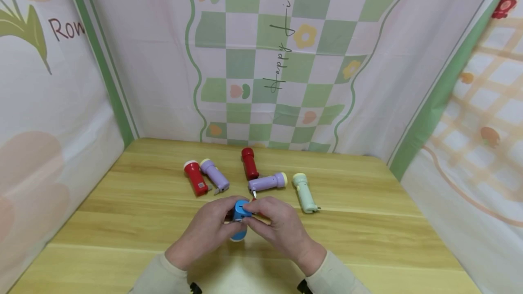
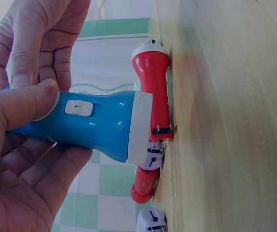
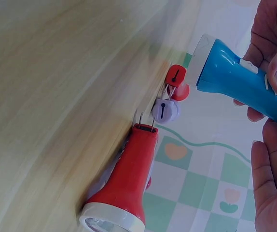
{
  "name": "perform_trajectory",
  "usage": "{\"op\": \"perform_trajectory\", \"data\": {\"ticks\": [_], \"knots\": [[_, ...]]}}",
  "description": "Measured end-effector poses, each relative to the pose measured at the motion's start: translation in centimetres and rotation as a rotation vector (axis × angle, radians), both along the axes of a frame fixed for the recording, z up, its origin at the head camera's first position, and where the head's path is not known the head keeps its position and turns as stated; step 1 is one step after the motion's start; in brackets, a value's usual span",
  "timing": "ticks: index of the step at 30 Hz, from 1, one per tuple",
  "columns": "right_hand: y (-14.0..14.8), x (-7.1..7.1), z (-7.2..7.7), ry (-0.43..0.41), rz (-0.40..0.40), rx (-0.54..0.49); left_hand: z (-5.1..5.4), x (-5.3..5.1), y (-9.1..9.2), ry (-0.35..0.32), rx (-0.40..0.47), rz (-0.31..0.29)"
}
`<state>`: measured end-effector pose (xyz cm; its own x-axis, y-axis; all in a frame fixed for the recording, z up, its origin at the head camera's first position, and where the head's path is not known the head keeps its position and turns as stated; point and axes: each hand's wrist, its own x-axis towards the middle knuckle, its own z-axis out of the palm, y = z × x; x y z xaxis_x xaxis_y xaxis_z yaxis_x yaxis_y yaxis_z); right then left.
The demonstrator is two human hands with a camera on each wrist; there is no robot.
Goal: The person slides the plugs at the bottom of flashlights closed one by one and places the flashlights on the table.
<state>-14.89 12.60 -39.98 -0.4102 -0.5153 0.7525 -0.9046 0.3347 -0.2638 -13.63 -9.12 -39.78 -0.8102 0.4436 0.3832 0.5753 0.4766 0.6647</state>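
Short of the tabletop's [image 1: 347,239] far edge, the left hand [image 1: 210,228] and right hand [image 1: 282,227] pinch a blue-and-white plastic flashlight [image 2: 100,123], probably light, stiff and slippery, best held round its barrel [image 2: 80,129].

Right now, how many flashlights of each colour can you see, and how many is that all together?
Red flashlights: 3 (one mostly hidden in the head view, but clear from the wrists)
Purple flashlights: 2
Pale green flashlight: 1
Blue flashlight: 1
Total: 7
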Motion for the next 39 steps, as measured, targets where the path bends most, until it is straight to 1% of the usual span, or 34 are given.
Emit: {"op": "perform_trajectory", "data": {"ticks": [16,29,39], "knots": [[0.0,0.04,-0.01,0.009,-0.007,0.002,-0.04,0.04,-0.07,-0.011,-0.008,-0.002],[0.0,0.06,-0.04,0.001,-0.01,0.008,-0.1,-0.02,-0.07,-0.002,-0.014,-0.004],[0.07,0.07,0.05,0.014,-0.007,0.005,-0.09,-0.07,0.04,0.003,-0.011,-0.011]]}}
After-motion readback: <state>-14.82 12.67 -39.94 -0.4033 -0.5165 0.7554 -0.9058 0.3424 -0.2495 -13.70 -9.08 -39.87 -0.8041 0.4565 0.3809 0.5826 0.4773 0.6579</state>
